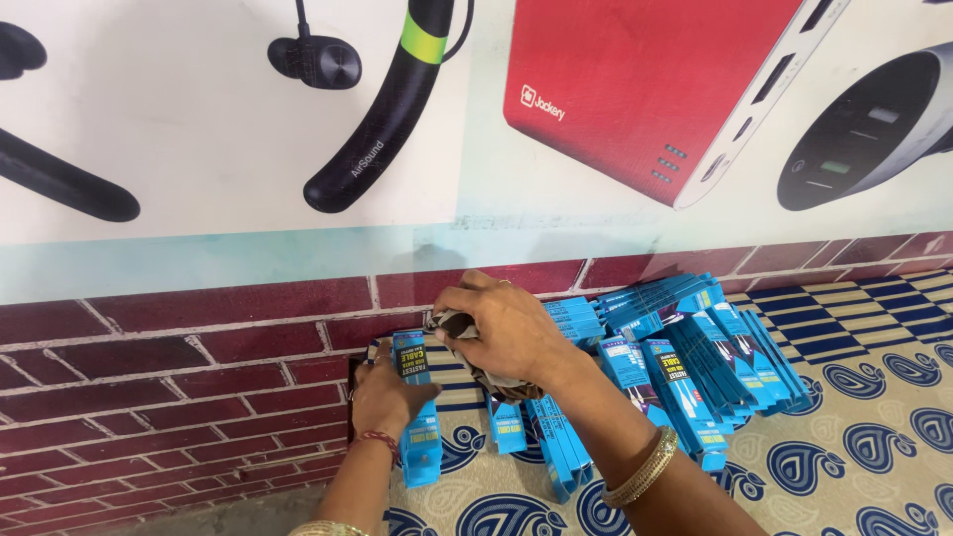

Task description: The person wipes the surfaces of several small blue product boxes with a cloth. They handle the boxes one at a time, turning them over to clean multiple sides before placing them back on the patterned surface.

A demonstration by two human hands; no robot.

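Fingers of the left hand (389,395) clasp an upright slim blue cardboard box (418,412) at the patterned mat's (874,437) wall edge; the right hand (506,328), just right, clutches crumpled dark cloth (459,328).

The right hand (506,333) is covering most of a crumpled cloth (459,328) and the boxes (556,447) under it, the left hand (389,397) is perhaps hiding a box's (417,417) middle, and the poster's (298,119) gadgets are running off the frame.

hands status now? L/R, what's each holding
Left hand: closed around a blue box, held upright.
Right hand: closed on a crumpled cloth, above the blue boxes.
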